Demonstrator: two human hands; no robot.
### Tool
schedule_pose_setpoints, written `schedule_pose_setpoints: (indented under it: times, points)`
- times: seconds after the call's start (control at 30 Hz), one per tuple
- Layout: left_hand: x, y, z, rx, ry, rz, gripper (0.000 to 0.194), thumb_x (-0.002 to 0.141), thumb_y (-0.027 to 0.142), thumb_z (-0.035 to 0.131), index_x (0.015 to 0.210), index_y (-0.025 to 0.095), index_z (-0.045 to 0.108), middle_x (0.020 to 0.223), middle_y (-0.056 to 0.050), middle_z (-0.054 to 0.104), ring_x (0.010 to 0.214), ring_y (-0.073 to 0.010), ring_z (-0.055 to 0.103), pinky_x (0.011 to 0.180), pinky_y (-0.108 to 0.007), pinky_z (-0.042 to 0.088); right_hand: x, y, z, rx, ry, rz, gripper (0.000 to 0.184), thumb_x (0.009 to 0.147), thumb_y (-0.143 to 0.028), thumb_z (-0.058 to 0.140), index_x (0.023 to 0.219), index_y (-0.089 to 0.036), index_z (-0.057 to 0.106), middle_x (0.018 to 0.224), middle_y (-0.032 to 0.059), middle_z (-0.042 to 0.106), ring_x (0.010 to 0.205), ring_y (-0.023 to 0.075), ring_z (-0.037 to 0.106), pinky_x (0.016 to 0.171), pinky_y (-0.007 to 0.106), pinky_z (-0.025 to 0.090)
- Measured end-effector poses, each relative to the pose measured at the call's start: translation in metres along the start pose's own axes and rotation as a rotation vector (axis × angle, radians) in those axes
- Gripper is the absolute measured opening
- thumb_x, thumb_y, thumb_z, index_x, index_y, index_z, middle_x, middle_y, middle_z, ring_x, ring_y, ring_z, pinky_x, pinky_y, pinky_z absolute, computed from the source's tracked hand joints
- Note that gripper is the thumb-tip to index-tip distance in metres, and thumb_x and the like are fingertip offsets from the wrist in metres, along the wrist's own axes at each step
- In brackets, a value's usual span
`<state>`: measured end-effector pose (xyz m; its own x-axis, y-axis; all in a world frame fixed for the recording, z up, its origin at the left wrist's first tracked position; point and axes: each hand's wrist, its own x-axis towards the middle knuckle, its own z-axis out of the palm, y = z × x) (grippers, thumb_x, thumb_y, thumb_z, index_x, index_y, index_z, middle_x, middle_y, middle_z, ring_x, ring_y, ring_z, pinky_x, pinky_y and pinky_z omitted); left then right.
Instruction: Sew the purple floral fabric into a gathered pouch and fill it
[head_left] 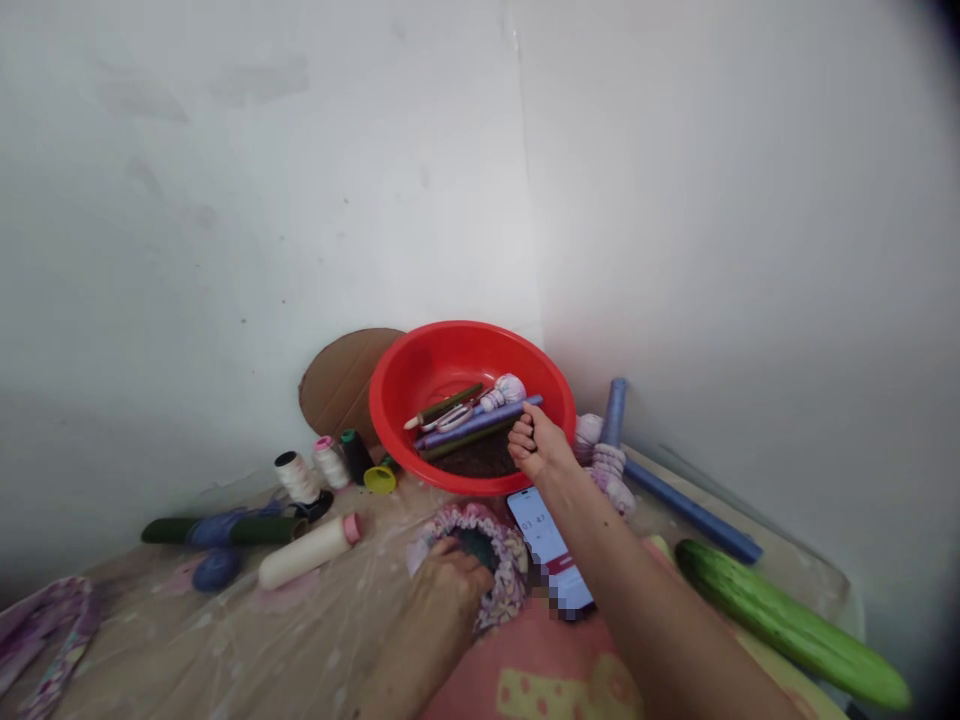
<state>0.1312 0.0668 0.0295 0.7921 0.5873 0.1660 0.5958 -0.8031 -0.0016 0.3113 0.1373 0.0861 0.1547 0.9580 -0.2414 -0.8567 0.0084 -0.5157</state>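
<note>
Head view: my left grip (450, 590) rests on a ruffled fabric ring (506, 570), fingers partly curled, and I cannot tell whether it has hold. My right grip (534, 445) is curled nearly shut above the front rim of a red basin (471, 330), its contents hidden if it holds anything. A phone (536, 530) lies between my hands.

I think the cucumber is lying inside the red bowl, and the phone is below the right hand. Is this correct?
Not quite: the cucumber lies outside the red bowl, to its right, as the head view shows. The phone is below the right hand, as you said.
</note>
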Motion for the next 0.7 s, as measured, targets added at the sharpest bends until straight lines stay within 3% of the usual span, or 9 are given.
schedule_pose_setpoints:
  times: [0.07,0.13,0.23,0.33,0.43,0.53,0.7]
  points:
    - [-0.003,0.003,0.0,0.013,-0.079,-0.034,0.022,0.068,0.006,0.042,0.066,0.02,0.059,0.066,0.0,0.062,0.064,-0.0148,0.054,0.071,-0.029,0.037,-0.009,0.009,0.003,-0.01,-0.017,0.021,0.03,0.081,-0.027,0.039,0.055,-0.018,0.03,0.034,-0.0113,0.022,0.025,0.0021,0.017,0.026,0.014,0.01]
    - [-0.007,0.007,-0.004,0.001,-0.082,-0.078,0.019,0.07,0.011,0.044,0.068,0.02,0.06,0.068,-0.001,0.063,0.066,-0.0163,0.055,0.067,-0.03,0.037,-0.019,0.023,0.006,-0.024,-0.034,0.052,0.029,0.08,-0.027,0.04,0.055,-0.018,0.03,0.034,-0.0111,0.023,0.025,0.0021,0.017,0.027,0.014,0.009]
    - [-0.014,0.013,-0.009,-0.029,0.009,-0.091,0.016,0.072,0.016,0.046,0.071,0.021,0.061,0.07,-0.002,0.063,0.069,-0.0182,0.055,0.066,-0.031,0.037,-0.034,0.048,0.01,-0.066,-0.067,0.131,0.029,0.079,-0.03,0.041,0.055,-0.018,0.03,0.034,-0.0111,0.024,0.025,0.0021,0.017,0.027,0.014,0.01]
    - [-0.02,0.018,-0.007,-0.02,0.183,-0.119,0.017,0.072,0.015,0.045,0.073,0.02,0.061,0.07,-0.003,0.063,0.071,-0.0202,0.055,0.071,-0.035,0.037,-0.048,0.073,0.011,-0.138,-0.066,0.182,0.028,0.08,-0.032,0.039,0.056,-0.018,0.031,0.034,-0.0108,0.025,0.025,0.0023,0.017,0.028,0.015,0.01]
    - [-0.025,0.019,-0.002,-0.034,0.326,-0.111,0.019,0.074,0.018,0.044,0.08,0.021,0.061,0.069,-0.004,0.063,0.071,-0.0201,0.056,0.076,-0.038,0.036,-0.054,0.092,0.008,-0.269,-0.031,0.117,0.028,0.079,-0.032,0.04,0.056,-0.018,0.032,0.033,-0.0105,0.026,0.025,0.0025,0.019,0.027,0.015,0.011]
    - [-0.028,0.018,0.005,-0.048,0.432,-0.073,0.021,0.077,0.018,0.04,0.075,0.022,0.061,0.062,-0.002,0.06,0.063,-0.0173,0.055,0.073,-0.036,0.037,-0.05,0.104,-0.001,-0.391,-0.023,0.013,0.028,0.076,-0.035,0.044,0.056,-0.018,0.033,0.034,-0.0104,0.029,0.025,0.0022,0.019,0.027,0.015,0.011]
    - [-0.026,0.013,0.017,-0.029,0.45,-0.063,0.024,0.079,0.018,0.04,0.072,0.026,0.061,0.061,-0.001,0.061,0.063,-0.0157,0.055,0.07,-0.035,0.037,-0.038,0.114,-0.014,-0.549,-0.073,-0.113,0.03,0.071,-0.039,0.048,0.054,-0.018,0.036,0.035,-0.0098,0.032,0.025,0.0023,0.023,0.027,0.015,0.015]
